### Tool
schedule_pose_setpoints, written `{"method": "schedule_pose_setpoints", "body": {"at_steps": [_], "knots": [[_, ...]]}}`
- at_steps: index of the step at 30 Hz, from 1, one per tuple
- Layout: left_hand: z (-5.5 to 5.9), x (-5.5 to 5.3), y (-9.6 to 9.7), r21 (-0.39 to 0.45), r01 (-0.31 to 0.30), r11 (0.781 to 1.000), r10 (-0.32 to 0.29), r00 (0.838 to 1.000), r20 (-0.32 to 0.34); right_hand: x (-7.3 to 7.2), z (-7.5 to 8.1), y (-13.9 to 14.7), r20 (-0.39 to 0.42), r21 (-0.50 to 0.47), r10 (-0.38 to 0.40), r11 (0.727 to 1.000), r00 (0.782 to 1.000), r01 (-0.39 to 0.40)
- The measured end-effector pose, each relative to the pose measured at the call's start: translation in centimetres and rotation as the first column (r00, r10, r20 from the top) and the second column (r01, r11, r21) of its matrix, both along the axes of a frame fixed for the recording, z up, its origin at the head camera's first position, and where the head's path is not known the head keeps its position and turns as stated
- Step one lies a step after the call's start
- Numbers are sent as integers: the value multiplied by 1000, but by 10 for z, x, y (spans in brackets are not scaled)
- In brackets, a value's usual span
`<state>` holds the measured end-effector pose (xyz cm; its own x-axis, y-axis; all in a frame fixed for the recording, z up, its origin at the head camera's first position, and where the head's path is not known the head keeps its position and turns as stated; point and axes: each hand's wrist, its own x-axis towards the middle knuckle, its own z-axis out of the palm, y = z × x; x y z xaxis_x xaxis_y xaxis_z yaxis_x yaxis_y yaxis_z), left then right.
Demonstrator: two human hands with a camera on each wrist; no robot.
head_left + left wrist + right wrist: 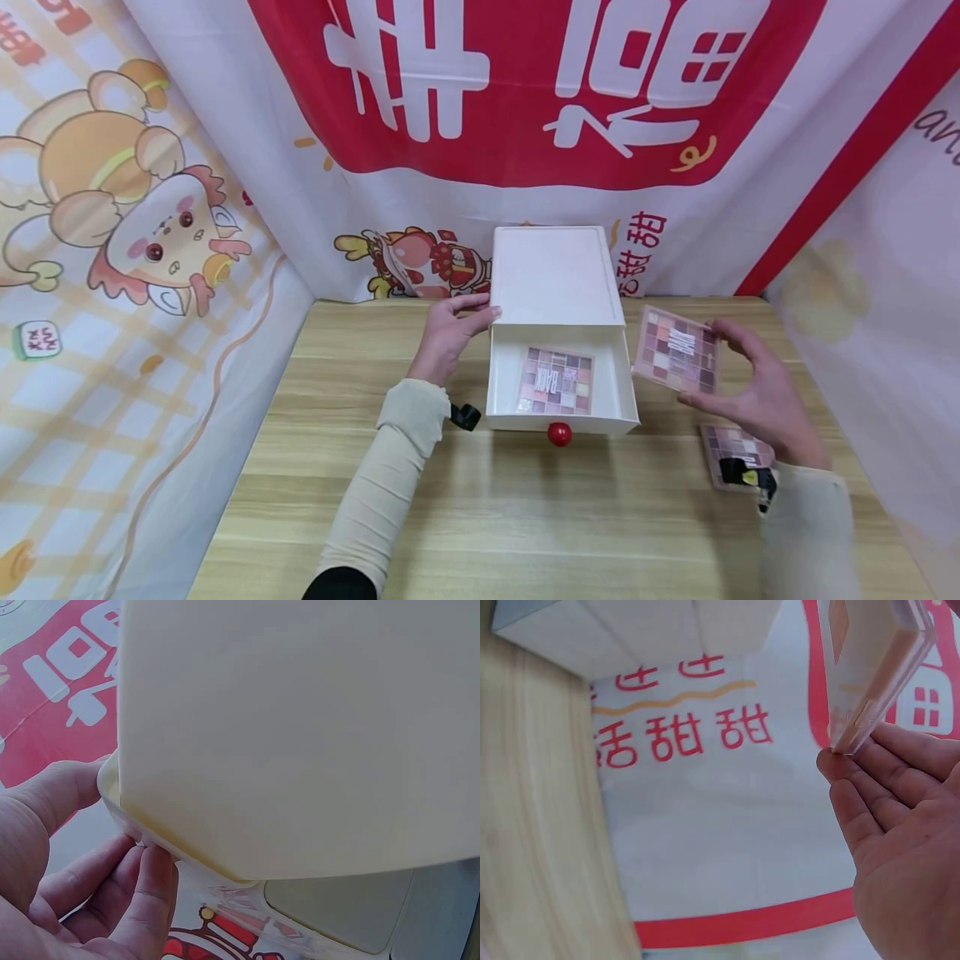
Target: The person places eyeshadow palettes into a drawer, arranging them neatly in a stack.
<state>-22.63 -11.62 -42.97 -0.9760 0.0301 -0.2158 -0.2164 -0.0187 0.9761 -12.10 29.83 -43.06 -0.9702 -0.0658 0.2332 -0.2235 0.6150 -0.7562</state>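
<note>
A white drawer box stands against the back curtain, its drawer pulled out toward me. My left hand grips the left wall of the box near its front edge, thumb and fingers on either side of the wall in the left wrist view. Inside the drawer lies an eyeshadow palette with a checkered lid. To the right of the drawer, my right hand pinches a second palette by its edges, tilted and above the table. The right wrist view shows this palette edge-on at the fingertips.
Another palette lies on the wooden table, partly hidden under my right wrist. A red round knob sticks out from the drawer front. Printed curtains enclose the table at the back and both sides.
</note>
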Motion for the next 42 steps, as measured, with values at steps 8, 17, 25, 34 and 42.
{"method": "schedule_pose_setpoints", "body": {"at_steps": [8,17,25,34,42], "knots": [[0,0,-1,-5,0,1000,0,1000,-4,0,19,-26,-4,11,39,999,999,-39],[-1,-1,-1,-7,7,1000,-7,1000,-14,-3,32,-50,-41,53,153,987,987,-150],[0,-1,-1,-24,13,1000,-13,1000,-15,-10,30,-69,-73,131,239,965,968,-229],[0,1,0,-30,0,1000,0,1000,-16,-14,31,-93,-99,181,342,930,935,-321],[1,2,-2,-29,3,1000,-3,1000,-3,-12,36,-110,-22,235,324,921,946,-310]]}}
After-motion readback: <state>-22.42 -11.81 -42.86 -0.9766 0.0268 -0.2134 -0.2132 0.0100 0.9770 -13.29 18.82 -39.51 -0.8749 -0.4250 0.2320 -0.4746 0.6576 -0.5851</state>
